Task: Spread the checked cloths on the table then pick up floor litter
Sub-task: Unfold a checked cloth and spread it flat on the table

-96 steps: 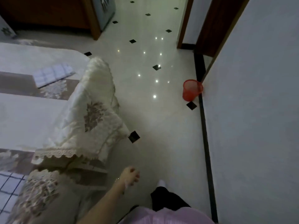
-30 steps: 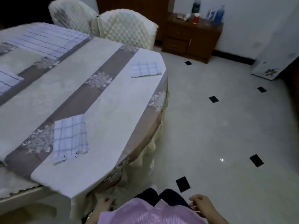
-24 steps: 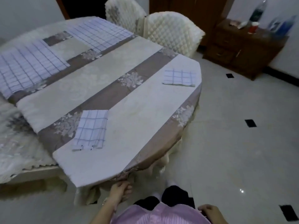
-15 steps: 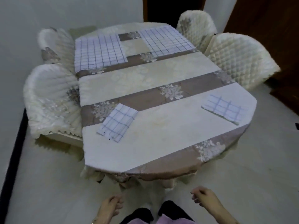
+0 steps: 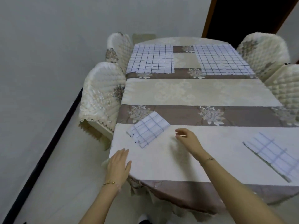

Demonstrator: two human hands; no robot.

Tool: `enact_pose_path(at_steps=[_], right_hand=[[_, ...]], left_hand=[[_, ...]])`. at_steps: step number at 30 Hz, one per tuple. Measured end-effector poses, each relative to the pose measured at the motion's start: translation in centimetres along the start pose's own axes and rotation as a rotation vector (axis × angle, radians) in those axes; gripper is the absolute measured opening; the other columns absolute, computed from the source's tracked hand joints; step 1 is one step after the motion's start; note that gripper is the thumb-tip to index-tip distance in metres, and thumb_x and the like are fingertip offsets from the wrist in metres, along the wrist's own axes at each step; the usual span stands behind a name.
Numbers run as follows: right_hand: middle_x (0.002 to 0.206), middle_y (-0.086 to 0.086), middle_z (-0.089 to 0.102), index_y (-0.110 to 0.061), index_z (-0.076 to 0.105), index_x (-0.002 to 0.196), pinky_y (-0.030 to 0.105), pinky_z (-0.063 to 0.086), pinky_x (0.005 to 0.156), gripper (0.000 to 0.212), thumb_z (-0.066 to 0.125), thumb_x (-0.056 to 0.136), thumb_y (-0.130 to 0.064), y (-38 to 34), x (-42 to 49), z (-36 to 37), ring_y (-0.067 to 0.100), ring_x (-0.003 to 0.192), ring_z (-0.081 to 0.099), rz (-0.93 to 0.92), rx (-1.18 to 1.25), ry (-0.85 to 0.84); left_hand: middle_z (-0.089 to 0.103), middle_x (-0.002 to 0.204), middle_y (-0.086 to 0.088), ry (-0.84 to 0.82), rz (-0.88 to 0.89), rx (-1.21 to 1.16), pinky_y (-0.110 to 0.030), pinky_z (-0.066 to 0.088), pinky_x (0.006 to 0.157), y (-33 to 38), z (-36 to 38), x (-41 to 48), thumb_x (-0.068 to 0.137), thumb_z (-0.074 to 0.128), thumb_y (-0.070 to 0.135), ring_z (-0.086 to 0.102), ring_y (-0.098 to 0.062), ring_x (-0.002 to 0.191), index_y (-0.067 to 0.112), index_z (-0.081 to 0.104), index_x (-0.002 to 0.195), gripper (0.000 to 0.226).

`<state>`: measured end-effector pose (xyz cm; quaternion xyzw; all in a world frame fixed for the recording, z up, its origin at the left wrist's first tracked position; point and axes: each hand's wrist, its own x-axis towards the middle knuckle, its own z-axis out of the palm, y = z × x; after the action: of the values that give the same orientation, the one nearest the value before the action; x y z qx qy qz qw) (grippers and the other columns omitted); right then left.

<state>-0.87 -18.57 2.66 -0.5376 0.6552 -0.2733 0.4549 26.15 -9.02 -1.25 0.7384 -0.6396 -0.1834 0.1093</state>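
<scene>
A grey wall (image 5: 32,62) fills the left, with a black skirting (image 5: 53,139) running along its foot and pale floor (image 5: 56,183) below it. No litter shows on that stretch of floor. Two left chairs (image 5: 102,94) in quilted cream covers stand tucked against the table (image 5: 194,92), which wears a cream and brown flowered cover.

The left hand (image 5: 119,164) lies palm down at the table's near left corner, fingers straight and close together, holding nothing. Whether it presses the cover or floats just above it cannot be told. A thin bracelet circles its wrist.

Just beyond it, the left folded cloth (image 5: 148,129) lies askew, half on the brown band and half on the white one. At the far end, the left spread cloth (image 5: 151,59) lies opened flat.

The right hand (image 5: 187,139) hovers over the white band just right of the left folded cloth, apart from it. Its fingers are loosely bent, pointing toward that cloth, with nothing I can make out in them. Its wrist also bears a bracelet.

Behind it, the right spread cloth (image 5: 221,59) lies flat at the far end, beside its twin with a strip of bare cover between them. The right folded cloth (image 5: 273,155) rests slantwise near the table's near right edge, well apart from both hands.

Two right chairs (image 5: 265,50) stand along that side, under a dark doorway (image 5: 242,15).
</scene>
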Motion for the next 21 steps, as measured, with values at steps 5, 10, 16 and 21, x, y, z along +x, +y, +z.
enact_pose_path(at_steps=[5,10,16,21], right_hand=[[0.113,0.009,0.062,-0.005,0.058,0.12,0.038,0.046,0.093,0.036,0.059,0.087,-0.018,-2.1,4.7,2.5,0.025,0.105,0.057,-0.001,-0.125,0.02],[0.091,0.004,0.065,-0.016,0.065,0.092,0.034,0.049,0.074,0.037,0.052,0.076,-0.047,-1.6,8.5,4.5,0.03,0.094,0.059,0.038,-0.305,0.052],[0.093,0.005,0.061,-0.012,0.057,0.086,0.033,0.042,0.072,0.018,0.057,0.073,-0.024,-1.6,9.5,5.9,0.028,0.093,0.055,0.13,-0.41,0.102],[0.075,0.002,0.061,-0.012,0.057,0.079,0.029,0.042,0.062,0.005,0.061,0.082,-0.013,-0.8,8.6,3.7,0.022,0.075,0.056,0.138,-0.007,0.107]], left_hand=[[0.033,0.152,0.002,-0.014,0.065,0.131,-0.04,0.028,0.115,-0.4,0.8,0.1,0.094,0.05,0.031,0.038,-0.024,0.14,0.015,0.047,0.14,0.048],[0.051,0.139,0.011,-0.126,0.088,0.242,-0.03,0.045,0.103,-0.6,0.4,0.4,0.091,0.033,0.041,0.055,-0.015,0.127,0.025,0.062,0.127,0.049],[0.071,0.115,0.012,-0.268,0.041,0.313,-0.025,0.051,0.091,-1.8,1.1,0.2,0.098,0.003,0.045,0.067,-0.011,0.107,0.029,0.074,0.106,0.073],[0.07,0.116,0.014,-0.231,0.013,0.345,-0.024,0.057,0.079,-1.9,1.0,0.5,0.097,-0.006,0.047,0.07,-0.007,0.102,0.031,0.075,0.105,0.082]])
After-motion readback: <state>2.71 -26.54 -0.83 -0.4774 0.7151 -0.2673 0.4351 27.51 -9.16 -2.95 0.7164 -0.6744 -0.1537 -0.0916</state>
